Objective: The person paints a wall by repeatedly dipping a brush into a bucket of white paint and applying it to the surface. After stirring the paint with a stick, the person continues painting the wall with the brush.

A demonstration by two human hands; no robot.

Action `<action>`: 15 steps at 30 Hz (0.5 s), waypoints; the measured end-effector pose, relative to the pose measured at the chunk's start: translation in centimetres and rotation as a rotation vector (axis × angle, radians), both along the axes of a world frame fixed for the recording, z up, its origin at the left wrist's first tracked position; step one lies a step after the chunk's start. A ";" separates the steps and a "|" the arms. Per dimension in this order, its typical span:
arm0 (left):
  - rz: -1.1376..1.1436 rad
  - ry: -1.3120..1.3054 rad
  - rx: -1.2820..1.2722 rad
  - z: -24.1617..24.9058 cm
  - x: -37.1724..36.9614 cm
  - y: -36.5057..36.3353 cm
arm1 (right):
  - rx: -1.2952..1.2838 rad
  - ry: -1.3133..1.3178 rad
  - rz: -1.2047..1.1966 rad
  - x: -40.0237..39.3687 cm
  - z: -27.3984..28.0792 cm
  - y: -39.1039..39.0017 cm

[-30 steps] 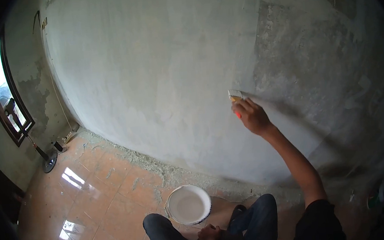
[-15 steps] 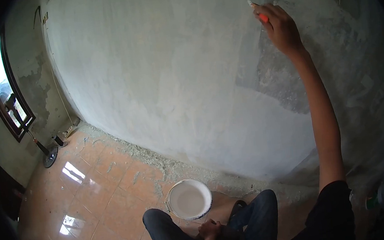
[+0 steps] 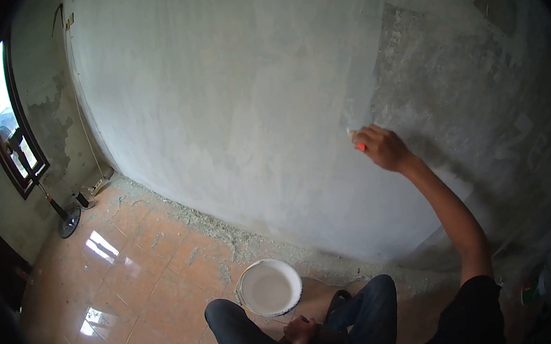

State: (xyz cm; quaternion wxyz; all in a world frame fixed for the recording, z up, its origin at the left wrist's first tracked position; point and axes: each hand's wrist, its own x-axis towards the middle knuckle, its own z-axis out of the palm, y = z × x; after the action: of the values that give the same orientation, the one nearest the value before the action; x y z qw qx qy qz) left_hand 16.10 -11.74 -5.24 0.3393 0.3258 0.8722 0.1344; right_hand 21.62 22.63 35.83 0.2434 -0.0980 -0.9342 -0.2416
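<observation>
Right arm extended toward the wall [image 3: 231, 110]; right hand [image 3: 385, 148] pinches the brush [image 3: 360, 146], its tip projecting beyond the fingers. Left hand [image 3: 300, 329] lowered between the knees, grip indeterminable.

The paintbrush handle [image 3: 360, 146] is orange-red, the bucket [image 3: 249, 288] at lower centre is white, and the wall [image 3: 236, 97] is pale grey, with darker grey patches at upper right.
</observation>
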 end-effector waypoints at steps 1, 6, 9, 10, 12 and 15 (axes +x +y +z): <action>0.001 -0.012 0.000 0.3 -0.1 0.0 | 0.027 0.003 -0.007 0.1 1.8 0.4; -0.001 -0.007 0.007 0.7 -0.1 0.0 | 0.396 0.224 -0.038 0.2 12.0 0.5; 0.007 0.001 -0.018 0.6 0.1 -0.2 | 0.516 0.346 -0.008 0.7 14.4 -0.4; 0.006 0.001 -0.005 0.6 0.0 -0.1 | 0.478 0.434 0.021 0.8 14.6 -0.6; 0.001 0.001 0.005 0.5 0.1 -0.2 | 0.513 0.330 -0.055 1.1 11.8 -0.2; 0.015 0.011 0.012 0.5 0.2 -0.2 | 0.647 0.106 -0.087 1.7 3.7 2.5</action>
State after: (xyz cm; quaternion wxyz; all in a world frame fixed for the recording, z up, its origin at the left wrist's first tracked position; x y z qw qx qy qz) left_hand 16.26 -11.91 -4.69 0.3318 0.3219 0.8756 0.1403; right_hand 23.34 25.13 39.50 0.2998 -0.0678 -0.7900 -0.5305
